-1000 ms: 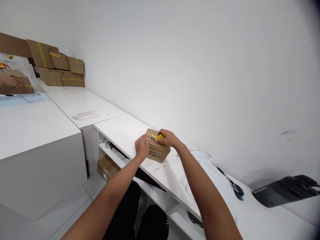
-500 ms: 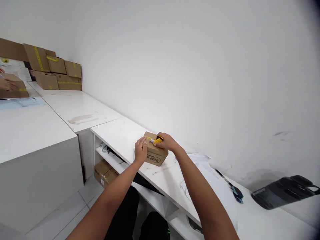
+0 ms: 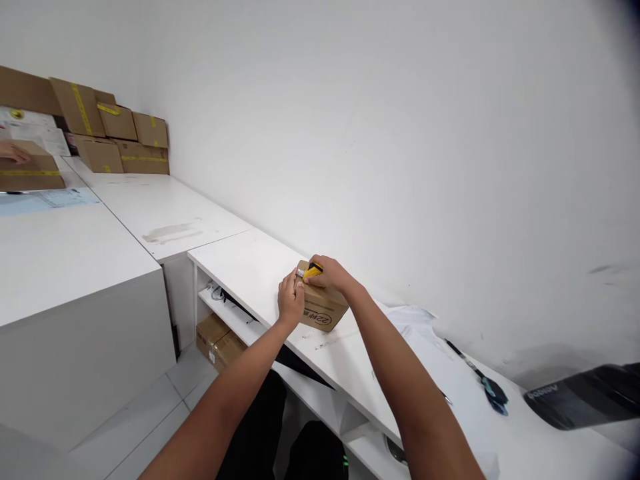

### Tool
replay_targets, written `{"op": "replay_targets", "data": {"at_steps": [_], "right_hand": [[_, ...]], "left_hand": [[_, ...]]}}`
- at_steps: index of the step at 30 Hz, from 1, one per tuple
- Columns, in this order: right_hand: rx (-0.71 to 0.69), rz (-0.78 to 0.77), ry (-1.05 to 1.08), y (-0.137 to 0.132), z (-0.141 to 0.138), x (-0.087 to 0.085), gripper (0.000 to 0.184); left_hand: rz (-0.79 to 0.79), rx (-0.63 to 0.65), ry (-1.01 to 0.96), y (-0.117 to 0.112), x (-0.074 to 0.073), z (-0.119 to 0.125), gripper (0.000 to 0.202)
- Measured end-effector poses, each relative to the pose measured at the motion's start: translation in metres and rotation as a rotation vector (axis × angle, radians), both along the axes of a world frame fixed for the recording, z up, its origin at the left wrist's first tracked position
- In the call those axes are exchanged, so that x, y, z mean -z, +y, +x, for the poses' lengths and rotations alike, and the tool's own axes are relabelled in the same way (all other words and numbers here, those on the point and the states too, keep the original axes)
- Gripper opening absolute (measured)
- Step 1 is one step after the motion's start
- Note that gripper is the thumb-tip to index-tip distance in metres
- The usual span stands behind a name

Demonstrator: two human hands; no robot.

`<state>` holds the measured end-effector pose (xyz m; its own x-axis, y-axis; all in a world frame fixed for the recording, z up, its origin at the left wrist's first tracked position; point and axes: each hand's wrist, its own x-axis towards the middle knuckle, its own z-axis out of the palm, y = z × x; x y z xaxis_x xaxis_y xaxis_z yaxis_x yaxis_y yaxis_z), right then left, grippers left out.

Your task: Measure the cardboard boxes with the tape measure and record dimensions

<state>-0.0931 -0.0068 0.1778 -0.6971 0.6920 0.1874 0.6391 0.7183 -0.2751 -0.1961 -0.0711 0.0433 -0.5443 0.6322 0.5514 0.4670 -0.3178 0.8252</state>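
Note:
A small brown cardboard box (image 3: 323, 316) with dark printing on its front sits on the white bench. My left hand (image 3: 291, 300) rests against the box's left side, fingers wrapped along its edge and steadying it. In my right hand (image 3: 330, 273) is a yellow and black utility knife (image 3: 312, 271), held over the top of the box. Its metal blade end reaches the top's far left part, just above my left fingertips. Much of the box top is hidden under my right hand.
White papers (image 3: 425, 347), a dark strap-like item (image 3: 493, 393) and a black bottle (image 3: 575, 400) lie on the bench to the right. Cardboard boxes (image 3: 143, 157) are stacked at the back left. Another person's hand (image 3: 15, 153) touches a box there. A carton (image 3: 220, 340) sits below the bench.
My right hand has moved the utility knife toward the far left of the box top, closer to my left fingers. The view has shifted slightly, and the other person's hand has moved on its box.

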Motion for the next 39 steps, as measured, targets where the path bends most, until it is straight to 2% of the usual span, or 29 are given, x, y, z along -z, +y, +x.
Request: {"op": "replay_targets", "data": {"at_steps": [9, 26, 31, 39], "right_hand": [[-0.01, -0.004, -0.021, -0.001, 0.0, -0.002, 0.028], [0.016, -0.03, -0.033, -0.006, 0.007, -0.007, 0.032], [0.033, -0.081, -0.043, -0.005, 0.007, -0.011, 0.031], [0.022, -0.064, -0.029, -0.004, 0.009, -0.01, 0.033]], "left_hand": [[0.017, -0.025, 0.019, 0.004, 0.004, -0.001, 0.04], [-0.087, -0.11, 0.112, 0.0, -0.005, -0.001, 0.038], [-0.115, -0.096, 0.128, 0.0, -0.006, -0.002, 0.039], [-0.117, -0.09, 0.127, 0.001, -0.006, -0.004, 0.039]]}}
